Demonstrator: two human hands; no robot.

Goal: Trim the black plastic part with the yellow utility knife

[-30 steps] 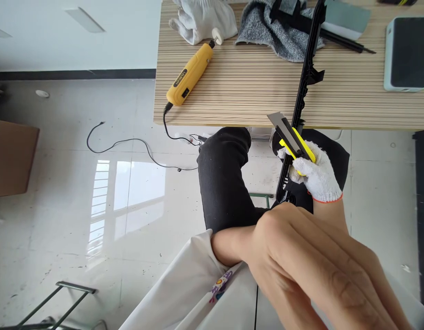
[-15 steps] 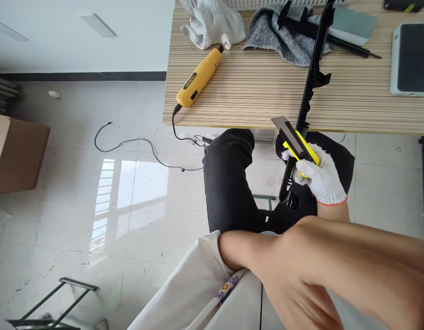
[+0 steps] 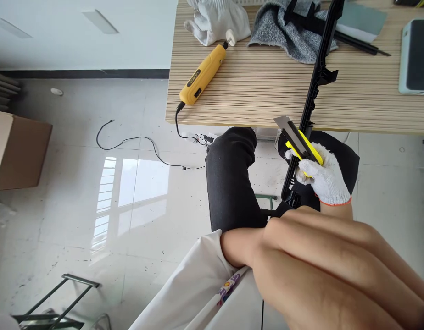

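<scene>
My right hand [image 3: 327,176], in a white knit glove with an orange cuff edge, is closed on a yellow and black utility knife [image 3: 303,146]. Its wide blade is out and points up and left. Gloved fingers also wrap about a long black plastic strip [image 3: 315,89], which slants from over my lap up across the table edge. My left hand [image 3: 318,270] is bare and very near the camera at the lower right. Its fingers stretch out towards the right edge, their tips out of frame; I see nothing held in it.
On the wood-grain table [image 3: 260,98] lie a yellow rotary tool [image 3: 203,75], a white glove [image 3: 222,20], a grey cloth [image 3: 277,32], a black caliper [image 3: 308,20] and a pale-green box with a dark top [image 3: 418,57]. A cable [image 3: 139,138] trails over the floor beside a cardboard box [image 3: 22,151].
My left hand has come closer to the camera and spreads larger across the lower right. The view has shifted slightly; my right hand keeps the knife and strip in about the same pose.
</scene>
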